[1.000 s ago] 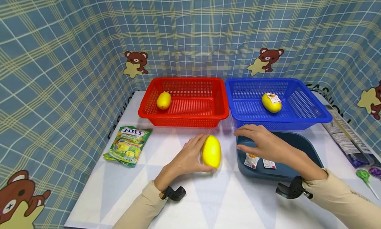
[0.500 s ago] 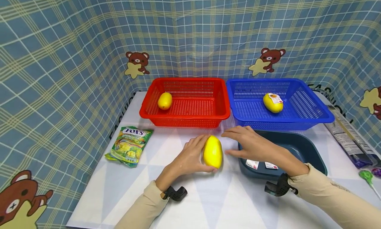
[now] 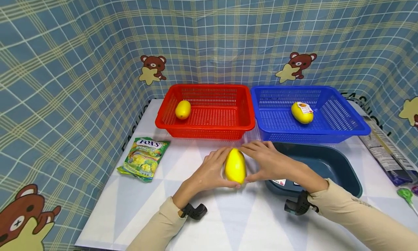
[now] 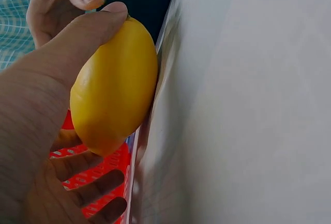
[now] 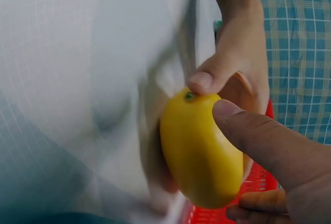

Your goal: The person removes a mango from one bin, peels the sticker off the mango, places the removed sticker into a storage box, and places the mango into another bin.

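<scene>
In the head view my left hand (image 3: 207, 173) holds a smooth yellow oval fruit (image 3: 235, 166) from its left side, thumb at the near end and fingers at the far end. My right hand (image 3: 271, 162) is at the fruit's right side, fingers near the far end and thumb near the near end. Seen from the right wrist, the right thumb overlaps the fruit (image 5: 201, 151); whether it presses there is unclear. A small green stem mark shows beside the left thumb. The left wrist view shows the fruit (image 4: 116, 87) between left thumb and fingers.
A red basket (image 3: 205, 127) holds one yellow fruit (image 3: 183, 110). The blue basket (image 3: 313, 132) holds a labelled yellow fruit (image 3: 301, 115). A dark tray (image 3: 326, 164) with labels sits beneath my right forearm. A candy bag (image 3: 145, 158) lies left; a lollipop (image 3: 406, 195) and packaging (image 3: 385, 145) lie right.
My right hand has moved left from above the dark tray to the yellow fruit's right side. The left hand has kept its hold, and the fruit stays in about the same place.
</scene>
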Demonstrator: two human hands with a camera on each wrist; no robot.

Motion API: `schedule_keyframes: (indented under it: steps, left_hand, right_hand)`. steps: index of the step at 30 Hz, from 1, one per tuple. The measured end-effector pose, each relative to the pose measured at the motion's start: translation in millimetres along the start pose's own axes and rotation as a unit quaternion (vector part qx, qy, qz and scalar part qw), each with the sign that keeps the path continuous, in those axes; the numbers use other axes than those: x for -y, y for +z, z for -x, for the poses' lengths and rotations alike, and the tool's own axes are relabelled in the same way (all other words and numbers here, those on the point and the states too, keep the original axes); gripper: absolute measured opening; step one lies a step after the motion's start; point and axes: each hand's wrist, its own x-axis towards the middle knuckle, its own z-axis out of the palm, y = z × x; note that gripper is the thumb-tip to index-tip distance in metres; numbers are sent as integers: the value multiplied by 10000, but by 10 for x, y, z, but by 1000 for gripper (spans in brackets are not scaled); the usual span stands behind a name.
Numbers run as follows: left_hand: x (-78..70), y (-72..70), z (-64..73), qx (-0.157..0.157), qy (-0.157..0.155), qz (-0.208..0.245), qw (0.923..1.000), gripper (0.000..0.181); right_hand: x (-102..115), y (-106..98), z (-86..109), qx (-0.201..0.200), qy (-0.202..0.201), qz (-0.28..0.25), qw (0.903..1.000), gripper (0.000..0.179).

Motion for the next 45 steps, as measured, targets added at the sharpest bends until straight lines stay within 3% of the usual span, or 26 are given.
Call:
schedule_keyframes:
  steps: [20, 26, 31, 36, 45]
  left_hand:
    - [43, 4, -4, 83, 37, 33, 10000, 119]
    - [55, -96, -9, 9, 134, -145, 9998, 114]
    - [127, -326, 22, -807, -21, 247, 9964, 91]
    - [267, -564, 64, -1755, -228, 581, 9825, 70]
    - [533, -829, 113, -2536, -248, 633, 9649, 59]
  right_hand:
    - [45, 180, -108, -114, -140, 486, 9987, 111]
    - [48, 182, -120, -159, -157, 611, 9979, 109]
    - [48, 194, -133, -41, -73, 517, 9986, 108]
    - [47, 200, -129, 84, 28, 434, 9990, 109]
    - [58, 218, -97, 165, 272, 312, 9990, 110]
